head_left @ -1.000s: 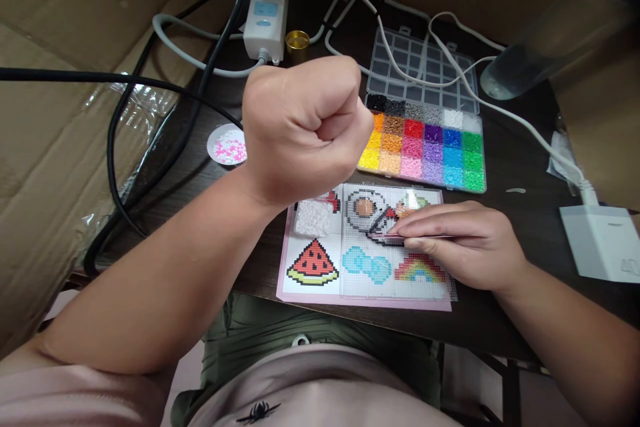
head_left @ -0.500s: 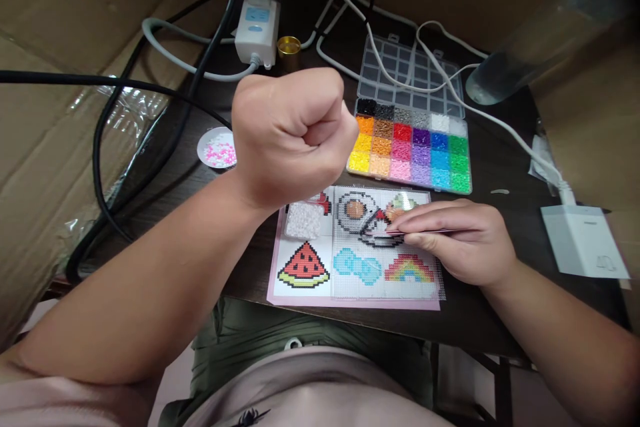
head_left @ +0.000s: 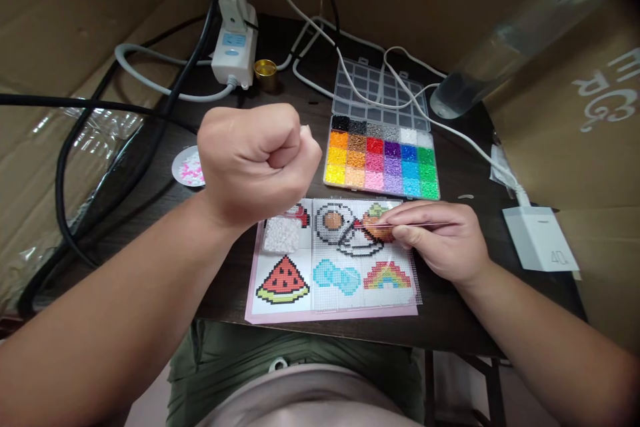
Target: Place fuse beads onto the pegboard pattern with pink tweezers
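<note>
My left hand point(head_left: 257, 163) is raised in a fist above the left part of the table; whatever its curled fingers may hold is hidden. In my right hand point(head_left: 440, 237) are thin metal tweezers point(head_left: 383, 225), pinched between thumb and fingers. Their tip lies over a clear pegboard point(head_left: 340, 300), at the red beads near the top of a black bead outline point(head_left: 360, 252) shaped like a triangle. Under the pegboard is a pattern sheet point(head_left: 306, 300) with a watermelon, a bow, a rainbow and an egg. A small clear box of white beads point(head_left: 281, 235) sits on it.
Behind the pegboard lies an open compartment box point(head_left: 383, 153) of coloured beads. A small white dish point(head_left: 187, 167) holds pink and white beads. A power strip point(head_left: 234, 47), a gold cup point(head_left: 266, 75), cables, a white charger point(head_left: 540, 238) and a clear cylinder point(head_left: 515, 40) stand around. Cardboard walls enclose the table.
The view has shifted, so the scene sits further left and lower. The tweezers' tip has moved slightly toward the outline's red top. My left hand stays in a fist.
</note>
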`<state>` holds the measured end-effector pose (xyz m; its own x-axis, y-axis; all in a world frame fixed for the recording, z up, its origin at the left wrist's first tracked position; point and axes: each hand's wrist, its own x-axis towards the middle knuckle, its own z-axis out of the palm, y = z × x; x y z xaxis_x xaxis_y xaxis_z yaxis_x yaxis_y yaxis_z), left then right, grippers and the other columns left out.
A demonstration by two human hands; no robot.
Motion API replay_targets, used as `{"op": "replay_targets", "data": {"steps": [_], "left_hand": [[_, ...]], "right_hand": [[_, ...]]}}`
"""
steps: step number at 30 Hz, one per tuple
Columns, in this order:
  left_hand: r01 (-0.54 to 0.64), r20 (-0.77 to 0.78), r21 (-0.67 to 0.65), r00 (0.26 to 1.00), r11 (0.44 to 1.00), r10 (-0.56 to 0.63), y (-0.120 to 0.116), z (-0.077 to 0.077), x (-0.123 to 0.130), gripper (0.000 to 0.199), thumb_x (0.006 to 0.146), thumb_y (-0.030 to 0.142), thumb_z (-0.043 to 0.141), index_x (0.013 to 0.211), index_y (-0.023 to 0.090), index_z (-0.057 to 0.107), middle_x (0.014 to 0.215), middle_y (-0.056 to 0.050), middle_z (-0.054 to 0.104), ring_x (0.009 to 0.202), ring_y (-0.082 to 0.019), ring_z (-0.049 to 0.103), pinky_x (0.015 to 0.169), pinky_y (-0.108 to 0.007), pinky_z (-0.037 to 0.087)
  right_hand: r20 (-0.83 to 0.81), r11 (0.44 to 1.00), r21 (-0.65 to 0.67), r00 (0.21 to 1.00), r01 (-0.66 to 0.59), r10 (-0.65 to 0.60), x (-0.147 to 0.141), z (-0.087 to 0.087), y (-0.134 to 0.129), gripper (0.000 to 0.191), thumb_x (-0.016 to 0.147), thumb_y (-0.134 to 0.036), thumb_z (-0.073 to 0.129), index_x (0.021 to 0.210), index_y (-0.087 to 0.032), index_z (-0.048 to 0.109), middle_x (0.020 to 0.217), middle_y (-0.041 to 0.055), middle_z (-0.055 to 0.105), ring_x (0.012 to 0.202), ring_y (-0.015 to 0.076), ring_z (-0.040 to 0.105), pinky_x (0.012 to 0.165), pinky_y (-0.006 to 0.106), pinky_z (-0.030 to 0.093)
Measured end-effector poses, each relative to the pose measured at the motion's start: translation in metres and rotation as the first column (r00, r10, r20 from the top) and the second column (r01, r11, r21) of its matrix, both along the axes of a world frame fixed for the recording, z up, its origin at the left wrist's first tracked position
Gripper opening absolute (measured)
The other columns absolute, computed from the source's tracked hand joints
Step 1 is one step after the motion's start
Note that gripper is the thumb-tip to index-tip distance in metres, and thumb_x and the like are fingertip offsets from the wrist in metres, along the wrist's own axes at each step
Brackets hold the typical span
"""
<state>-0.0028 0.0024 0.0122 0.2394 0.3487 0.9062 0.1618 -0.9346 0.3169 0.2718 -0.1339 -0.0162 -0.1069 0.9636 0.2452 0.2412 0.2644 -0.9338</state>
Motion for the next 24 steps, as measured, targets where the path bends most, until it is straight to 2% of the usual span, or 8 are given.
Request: {"op": "replay_targets", "data": {"steps": [3, 5, 7, 10, 15, 20, 24], "left_hand": [[-0.002, -0.026, -0.013, 1.000, 1.000, 0.002, -0.001, 0.001, -0.001, 0.050, 0.089, 0.000, 0.065, 0.077, 0.023, 0.022, 0.061, 0.009, 0.015, 0.049, -0.007, 0.011, 0.047, -0.035, 0.015], [-0.005, -0.036, -0.021, 0.999, 1.000, 0.004, 0.000, 0.001, -0.002, 0.051, 0.089, -0.001, 0.066, 0.076, 0.023, 0.023, 0.061, 0.009, 0.016, 0.049, -0.007, 0.012, 0.046, -0.033, 0.015], [-0.006, -0.031, -0.014, 1.000, 1.000, 0.005, 0.001, 0.002, -0.003, 0.053, 0.089, 0.000, 0.069, 0.076, 0.023, 0.023, 0.060, 0.009, 0.017, 0.048, -0.006, 0.012, 0.044, -0.032, 0.016], [0.004, -0.017, 0.009, 1.000, 1.000, -0.004, 0.005, 0.002, -0.004, 0.057, 0.088, 0.000, 0.073, 0.077, 0.023, 0.022, 0.061, 0.009, 0.016, 0.048, -0.006, 0.011, 0.043, -0.031, 0.015], [0.089, -0.015, 0.066, 0.996, 0.994, -0.088, 0.006, 0.002, -0.004, 0.058, 0.076, -0.010, 0.071, 0.076, 0.024, 0.024, 0.061, 0.011, 0.018, 0.047, -0.002, 0.013, 0.039, -0.029, 0.014], [-0.024, -0.024, -0.083, 0.999, 0.996, 0.022, -0.007, 0.004, -0.004, 0.051, 0.095, -0.002, 0.064, 0.078, 0.023, 0.023, 0.064, 0.007, 0.017, 0.052, -0.009, 0.014, 0.047, -0.039, 0.015], [-0.025, -0.032, -0.080, 0.999, 0.996, 0.022, -0.010, 0.004, -0.005, 0.052, 0.095, -0.003, 0.064, 0.077, 0.023, 0.023, 0.064, 0.007, 0.017, 0.052, -0.009, 0.014, 0.049, -0.039, 0.016]], "right_hand": [[0.026, 0.996, -0.057, 0.997, 0.074, -0.073, 0.005, 0.001, 0.000, 0.012, 0.097, -0.043, 0.110, 0.095, -0.033, 0.104, 0.100, 0.0088, 0.100, 0.083, 0.0303, 0.097, 0.076, 0.040, 0.086], [0.039, 0.987, -0.081, 0.989, 0.142, -0.139, 0.009, 0.001, 0.002, 0.015, 0.093, -0.043, 0.111, 0.091, -0.031, 0.103, 0.097, 0.0085, 0.099, 0.065, 0.0242, 0.087, 0.059, 0.035, 0.078], [0.040, 0.977, -0.083, 0.980, 0.198, -0.196, 0.012, 0.001, 0.004, 0.016, 0.090, -0.042, 0.111, 0.089, -0.029, 0.102, 0.093, 0.0077, 0.098, 0.054, 0.0184, 0.077, 0.050, 0.031, 0.069], [0.032, 0.968, -0.078, 0.971, 0.237, -0.235, 0.015, 0.003, 0.007, 0.013, 0.088, -0.038, 0.110, 0.087, -0.028, 0.102, 0.087, 0.0064, 0.096, 0.053, 0.0161, 0.073, 0.049, 0.028, 0.065], [0.070, 0.966, -0.098, 0.970, 0.241, -0.234, 0.019, 0.008, 0.009, 0.011, 0.084, -0.033, 0.110, 0.083, -0.028, 0.100, 0.085, 0.0061, 0.095, 0.052, 0.0164, 0.073, 0.047, 0.028, 0.064], [0.099, 0.968, -0.108, 0.971, 0.227, -0.217, 0.022, 0.011, 0.008, 0.015, 0.084, -0.035, 0.109, 0.080, -0.026, 0.098, 0.083, 0.0066, 0.094, 0.052, 0.0172, 0.073, 0.045, 0.027, 0.063], [0.113, 0.974, -0.091, 0.974, 0.208, -0.197, 0.022, 0.011, 0.009, 0.012, 0.087, -0.034, 0.107, 0.081, -0.027, 0.099, 0.083, 0.0058, 0.094, 0.052, 0.0175, 0.073, 0.045, 0.027, 0.063]]}}
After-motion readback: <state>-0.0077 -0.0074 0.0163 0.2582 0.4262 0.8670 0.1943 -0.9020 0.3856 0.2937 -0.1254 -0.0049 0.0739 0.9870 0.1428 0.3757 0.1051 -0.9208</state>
